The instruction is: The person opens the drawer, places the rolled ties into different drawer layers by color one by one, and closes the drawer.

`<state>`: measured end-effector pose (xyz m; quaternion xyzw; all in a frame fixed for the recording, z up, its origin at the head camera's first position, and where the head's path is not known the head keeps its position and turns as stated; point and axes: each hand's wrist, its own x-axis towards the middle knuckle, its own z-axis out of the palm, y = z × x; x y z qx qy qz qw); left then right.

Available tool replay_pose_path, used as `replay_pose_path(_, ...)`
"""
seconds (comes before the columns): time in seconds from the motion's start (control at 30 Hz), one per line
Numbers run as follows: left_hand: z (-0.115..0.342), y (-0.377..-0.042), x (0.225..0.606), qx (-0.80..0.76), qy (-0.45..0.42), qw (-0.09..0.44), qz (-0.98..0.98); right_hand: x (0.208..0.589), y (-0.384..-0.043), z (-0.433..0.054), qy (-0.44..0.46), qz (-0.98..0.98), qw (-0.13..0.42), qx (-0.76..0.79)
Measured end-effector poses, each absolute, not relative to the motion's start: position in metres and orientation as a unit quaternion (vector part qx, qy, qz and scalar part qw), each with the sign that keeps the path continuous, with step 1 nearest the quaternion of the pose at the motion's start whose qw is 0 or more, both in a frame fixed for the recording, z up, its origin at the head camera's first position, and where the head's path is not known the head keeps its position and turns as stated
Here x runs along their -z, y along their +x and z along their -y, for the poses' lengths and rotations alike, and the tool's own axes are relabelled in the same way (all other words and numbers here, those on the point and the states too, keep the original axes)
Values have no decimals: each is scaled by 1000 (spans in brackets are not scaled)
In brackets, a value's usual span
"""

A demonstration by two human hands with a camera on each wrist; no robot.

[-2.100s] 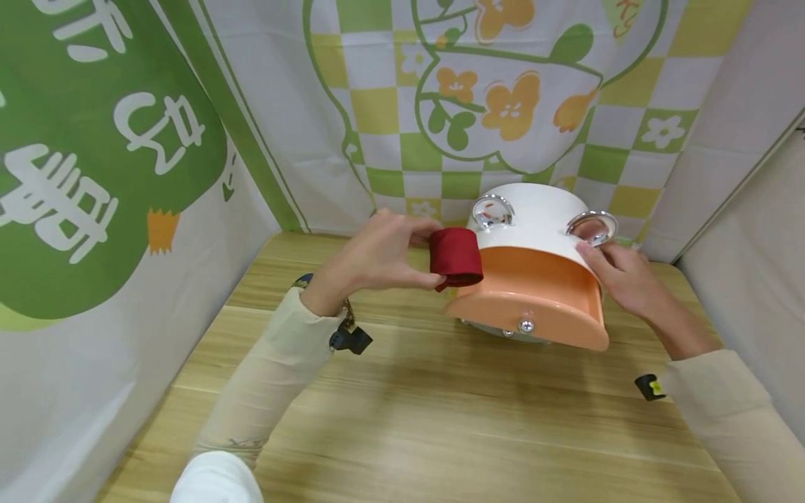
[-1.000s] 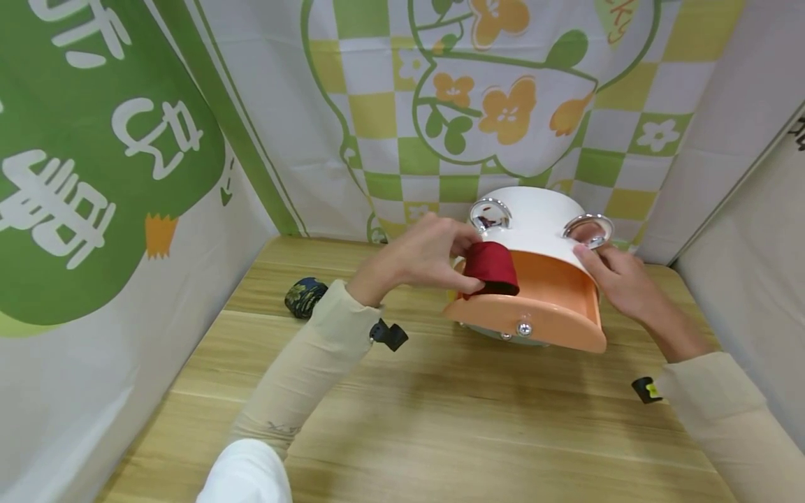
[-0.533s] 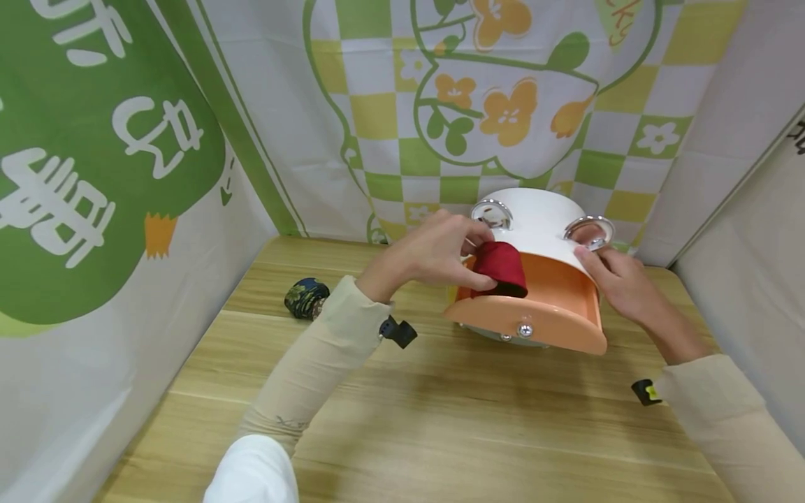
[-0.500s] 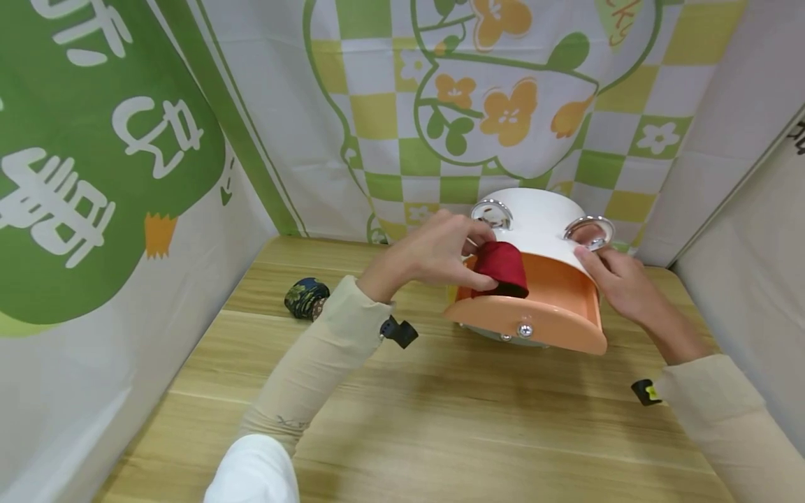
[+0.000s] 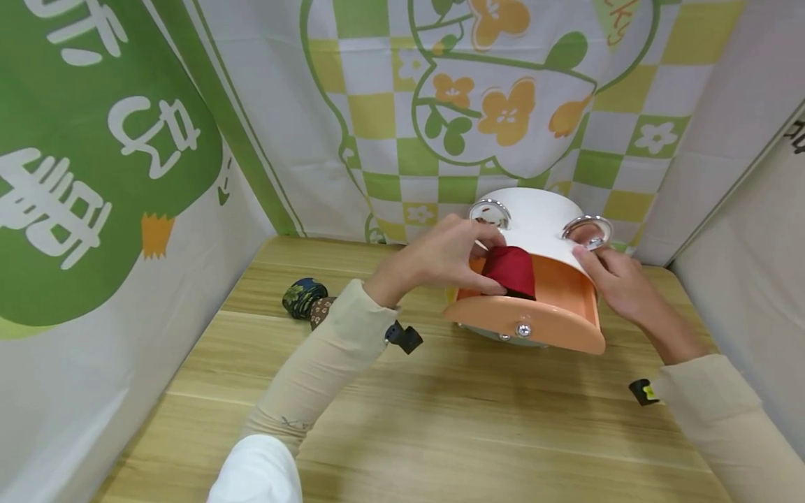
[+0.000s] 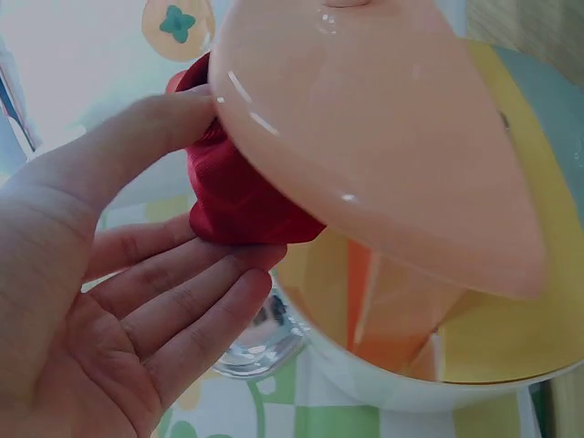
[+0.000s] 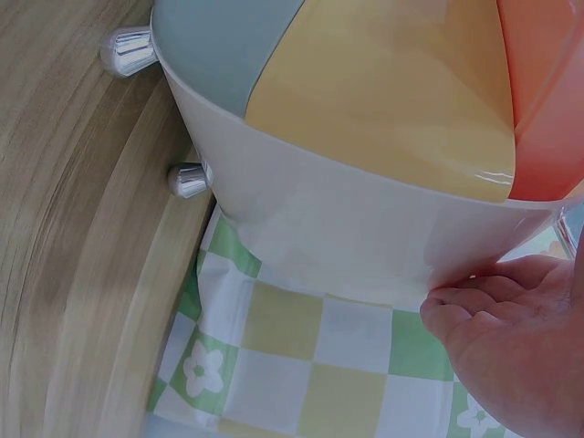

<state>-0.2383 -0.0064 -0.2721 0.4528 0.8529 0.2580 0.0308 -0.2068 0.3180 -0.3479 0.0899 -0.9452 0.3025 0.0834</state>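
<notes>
In the head view my left hand [image 5: 443, 255] pinches a rolled red necktie [image 5: 512, 271] between thumb and fingers. The roll sits at the left side of the pulled-out orange drawer [image 5: 534, 323], partly inside it. The left wrist view shows the thumb on one edge of the roll and the fingers under the other, with the drawer front hiding part of it. My right hand [image 5: 622, 283] grips the right side of the white rounded drawer box [image 5: 534, 209], thumb in front; its fingers [image 7: 465, 306] lie against the back wall.
Two more patterned rolls, one dark blue [image 5: 303, 297] and one brown [image 5: 319, 311], lie on the wooden table [image 5: 440, 419] by my left forearm, which partly hides the brown one. Printed cloth walls [image 5: 415, 161] close off the back and sides. Silver rings [image 5: 490, 213] top the box.
My left hand has carried the red necktie rightward, from beside the box into the open drawer's left part. The patterned rolls have come out from behind the forearm. My right hand stays on the box.
</notes>
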Motion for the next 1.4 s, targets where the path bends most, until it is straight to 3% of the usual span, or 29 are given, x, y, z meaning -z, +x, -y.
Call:
replay_pose_path(0.33,8,-245,290,-276,453,80,-844,349,-207,-319,90,945,91,-302)
replay_pose_path(0.63,0,-250,303,-262,481,92,-832,348,-206,-317,94,944,92,-303)
replay_pose_path(1.03,11,-248,300,-214,498,32,-840,348,-205,-318,90,945,92,-300)
replay_pose_path(1.4,23,-250,300,-223,490,14,-843,349,-205,-316,89,945,87,-302)
